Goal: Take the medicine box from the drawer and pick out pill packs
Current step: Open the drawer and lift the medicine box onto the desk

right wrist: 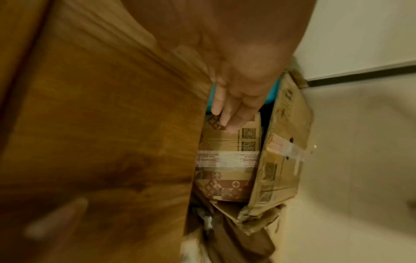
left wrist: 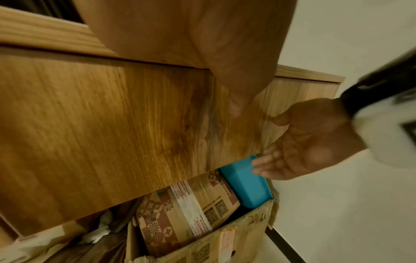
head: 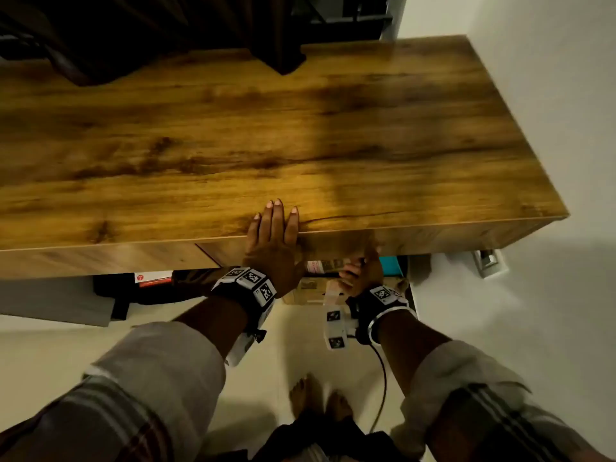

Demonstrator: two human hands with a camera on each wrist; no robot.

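Head view: left hand (head: 271,241) flat on the desk (head: 366,128) edge, fingers straight, grasping nothing; right hand (head: 361,266) low at the drawer front (head: 333,245), grip unclear from here. Medicine box not in sight, presumably inside.

Left wrist view: right hand's thumb on the panel face, fingers (left wrist: 262,162) tucked under its bottom edge beside a blue container (left wrist: 246,186) and a patterned carton (left wrist: 186,210) in a torn cardboard box (left wrist: 247,229).

Right wrist view: blurred, fingers hooked behind the panel edge.

Judged barely begun: drawer opening under way, box retrieval and pill packs all left.
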